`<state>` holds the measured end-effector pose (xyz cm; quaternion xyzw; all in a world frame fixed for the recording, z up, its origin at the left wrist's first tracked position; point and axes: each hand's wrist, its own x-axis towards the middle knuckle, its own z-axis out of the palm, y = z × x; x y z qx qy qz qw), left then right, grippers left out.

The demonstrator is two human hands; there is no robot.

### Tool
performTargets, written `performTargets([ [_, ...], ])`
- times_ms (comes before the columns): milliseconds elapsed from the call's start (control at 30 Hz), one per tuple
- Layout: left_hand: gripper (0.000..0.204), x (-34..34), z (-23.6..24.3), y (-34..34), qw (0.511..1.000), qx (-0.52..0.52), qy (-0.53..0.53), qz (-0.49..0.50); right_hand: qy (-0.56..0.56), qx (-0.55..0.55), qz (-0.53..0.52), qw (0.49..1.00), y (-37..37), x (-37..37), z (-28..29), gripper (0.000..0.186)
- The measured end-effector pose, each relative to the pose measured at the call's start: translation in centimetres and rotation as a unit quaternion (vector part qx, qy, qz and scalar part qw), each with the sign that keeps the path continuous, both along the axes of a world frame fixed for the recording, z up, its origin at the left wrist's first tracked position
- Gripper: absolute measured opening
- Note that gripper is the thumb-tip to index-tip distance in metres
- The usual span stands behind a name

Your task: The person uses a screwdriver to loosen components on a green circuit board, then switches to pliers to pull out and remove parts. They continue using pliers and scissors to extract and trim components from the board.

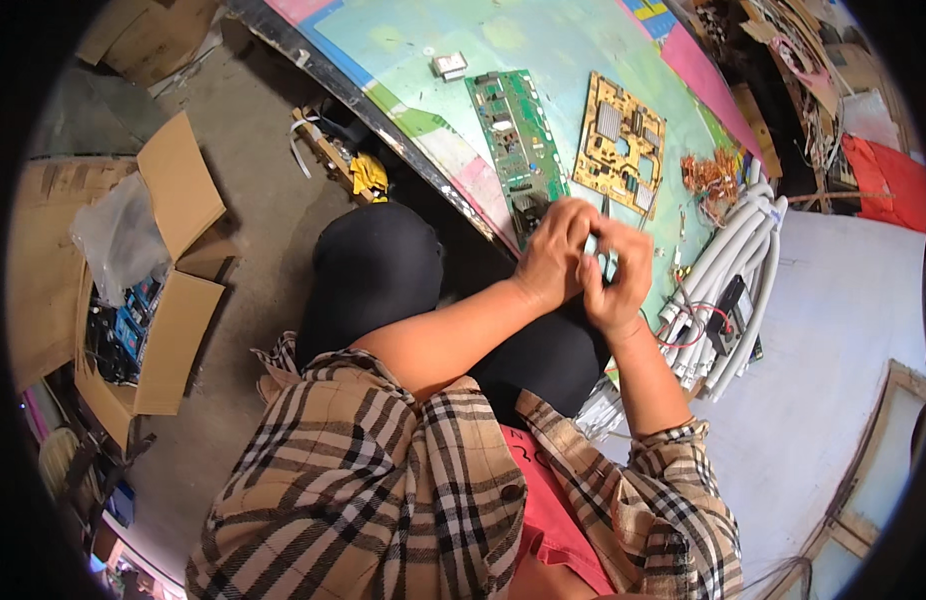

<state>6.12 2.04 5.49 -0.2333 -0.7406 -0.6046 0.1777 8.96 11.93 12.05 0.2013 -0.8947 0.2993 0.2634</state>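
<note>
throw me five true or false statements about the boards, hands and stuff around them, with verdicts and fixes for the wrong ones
1. The green circuit board lies to the left of the yellow circuit board. True.
2. The left hand and the right hand are held far apart. False: the left hand and the right hand are close together.
3. The copper-coloured wire tangle is right of the yellow circuit board. True.
4. The cardboard box on the left is closed. False: the cardboard box stands open, its flaps spread.
5. The person's sleeves are plain white. False: the sleeves are checked.
</note>
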Motion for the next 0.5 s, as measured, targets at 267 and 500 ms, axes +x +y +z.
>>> performTargets([
  [267,0.060,-6.7,2.8,-0.5,0.982,-0.069,-0.177,-0.014,-0.087,-0.137,0.011,0.987,-0.9,-8.8,1.9,0.021],
  [500,0.072,-11.5,1.9,-1.8,0.972,-0.178,-0.151,-0.032,-0.117,-0.074,-0.057,0.989,-1.7,-14.6,0.6,0.026],
])
